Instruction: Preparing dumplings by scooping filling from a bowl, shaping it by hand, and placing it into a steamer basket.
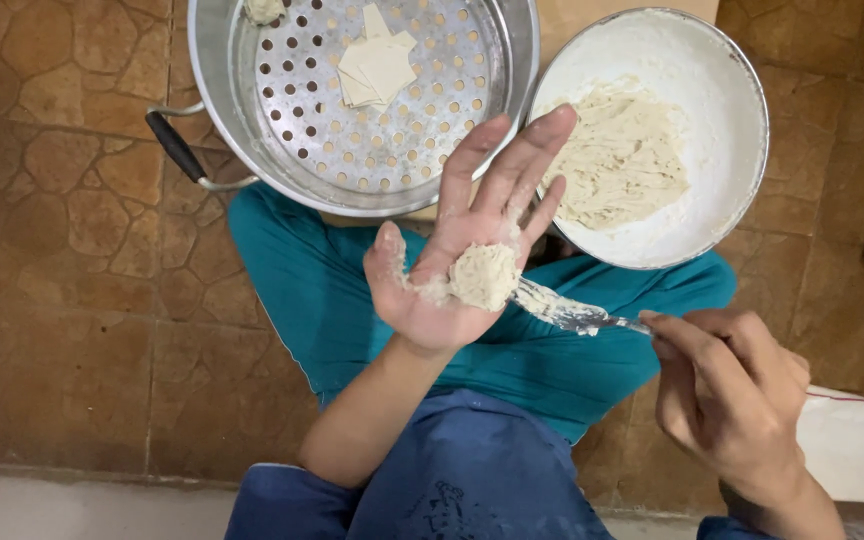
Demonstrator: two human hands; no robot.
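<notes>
My left hand (457, 250) is held palm up with fingers spread, over my lap. A lump of pale filling paste (484, 276) rests on the palm. My right hand (727, 385) grips the handle of a metal spoon (572, 313), whose paste-smeared tip touches the lump on the palm. A white bowl (727, 75) with more pale filling (620, 160) stands just beyond the left hand, at the upper right. A perforated metal steamer pan (372, 110) sits at the top centre, with a few square dough wrappers (377, 68) lying on it.
The steamer has a black handle (174, 145) pointing left. Brown stone-pattern floor (62, 250) surrounds everything. My legs in teal and blue cloth (302, 290) fill the lower middle. A white object (857, 445) lies at the right edge.
</notes>
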